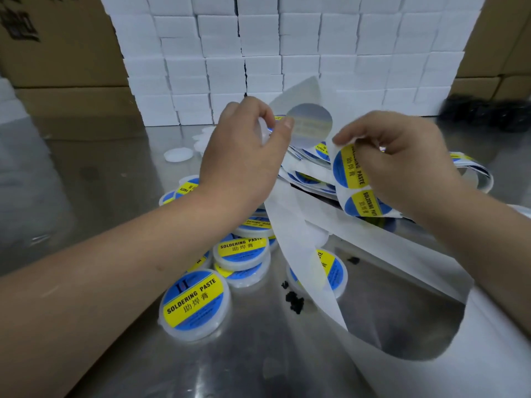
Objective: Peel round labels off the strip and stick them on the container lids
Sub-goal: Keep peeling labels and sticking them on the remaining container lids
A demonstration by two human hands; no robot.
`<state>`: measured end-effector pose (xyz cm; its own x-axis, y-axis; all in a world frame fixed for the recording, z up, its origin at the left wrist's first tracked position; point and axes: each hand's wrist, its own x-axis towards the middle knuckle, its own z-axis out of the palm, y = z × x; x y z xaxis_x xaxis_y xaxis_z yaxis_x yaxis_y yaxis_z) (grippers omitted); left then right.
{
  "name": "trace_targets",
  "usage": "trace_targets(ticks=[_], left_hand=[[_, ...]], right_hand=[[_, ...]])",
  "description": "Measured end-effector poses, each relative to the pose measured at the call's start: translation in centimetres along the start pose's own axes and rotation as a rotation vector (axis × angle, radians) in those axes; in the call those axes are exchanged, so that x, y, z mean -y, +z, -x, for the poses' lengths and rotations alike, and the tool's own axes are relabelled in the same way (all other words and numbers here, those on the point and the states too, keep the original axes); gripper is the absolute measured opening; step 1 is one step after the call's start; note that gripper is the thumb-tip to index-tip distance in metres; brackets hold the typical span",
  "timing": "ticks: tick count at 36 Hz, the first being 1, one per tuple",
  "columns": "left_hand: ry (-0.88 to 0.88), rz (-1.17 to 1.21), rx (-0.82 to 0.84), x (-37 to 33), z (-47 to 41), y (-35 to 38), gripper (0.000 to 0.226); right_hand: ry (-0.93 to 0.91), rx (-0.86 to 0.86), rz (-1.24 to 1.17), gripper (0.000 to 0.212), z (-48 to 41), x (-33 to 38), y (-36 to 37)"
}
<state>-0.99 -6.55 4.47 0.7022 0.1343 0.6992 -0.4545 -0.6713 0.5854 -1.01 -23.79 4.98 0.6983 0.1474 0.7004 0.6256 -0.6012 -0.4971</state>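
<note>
stacked white boxes [287, 67] fill the far side, brown cardboard cartons [66, 53] are set to their left, and the work is laid out on a shiny steel table [115, 168]. a round blue-and-yellow label [310, 123], seen from its grey sticky back, is held raised between the two hands, above the far part of the table.

since the label is gripped by one edge only, it could curl and stick to itself, to a finger or back to the strip. it could also be laid off-centre or creased if pressed down from one side. the spent white backing [290, 225] hangs over the labelled white containers [195, 303] at the near left and could drag them. the dark crumbs [294, 301] could be picked up by any adhesive.

the label's left edge is pinched between thumb and forefinger of the left hand [247, 150], the other fingers curled. a white plastic tub [263, 132] seems to be tucked in that hand, though most of it is hidden. the strip of printed labels [353, 179] is pinched at its top by the right hand [402, 165], closed narrowly on the paper. a bare white lid [178, 154] lies at the far left.
</note>
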Motion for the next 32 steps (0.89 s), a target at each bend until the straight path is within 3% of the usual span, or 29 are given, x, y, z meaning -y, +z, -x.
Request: trace_targets(ticks=[8,14,22,32], left_hand=[[0.134,-0.023,-0.023,0.14,0.34,-0.04,0.021],[0.214,-0.096,-0.015,0.09,0.47,-0.26,0.028],[0.354,-0.200,-0.013,-0.19,0.41,-0.73,0.036],[0.241,-0.202,0.046,0.42,0.12,-0.32,0.042]], right_hand=[[0.227,0.117,-0.216,0.031,0.08,0.55,-0.28],[0.290,-0.004,-0.261,0.039,-0.11,0.32,-0.07],[0.341,-0.011,-0.244,0.023,-0.19,0.64,-0.11],[0.352,0.060,-0.225,0.022,-0.46,0.30,0.02]])
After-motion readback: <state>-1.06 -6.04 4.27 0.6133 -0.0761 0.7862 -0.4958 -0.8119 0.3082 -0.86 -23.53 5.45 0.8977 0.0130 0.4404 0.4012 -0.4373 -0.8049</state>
